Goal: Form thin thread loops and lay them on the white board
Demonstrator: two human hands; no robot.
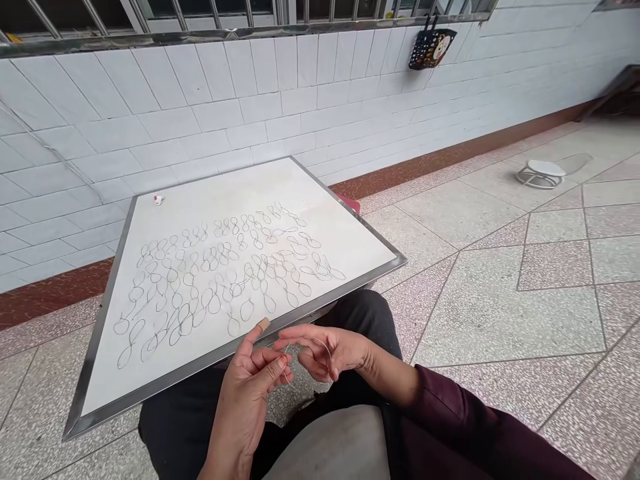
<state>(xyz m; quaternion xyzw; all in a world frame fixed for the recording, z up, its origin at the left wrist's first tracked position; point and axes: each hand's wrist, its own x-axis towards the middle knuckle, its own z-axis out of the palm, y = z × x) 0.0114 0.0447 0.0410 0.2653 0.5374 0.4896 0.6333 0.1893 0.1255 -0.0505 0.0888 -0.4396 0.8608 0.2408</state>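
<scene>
Over my lap, at the table's near edge, my left hand pinches a thin wire-like strand between thumb and fingertips; its forefinger, with a tan wrap at the tip, points away. The strand bends in an arc across to my right hand, whose fingers are curled around it with the thumb low. A short end hangs below my left fingertips. On the white board-topped table lie several rows of similar thin loops, many twisted into figure eights and some overlapping. The strand's exact material is too fine to tell.
A metal frame edges the tabletop, which stands near a white tiled wall. A small red and white object lies at its far left corner. A patterned bag hangs from the window bars. A low stool stands on the floor to the right.
</scene>
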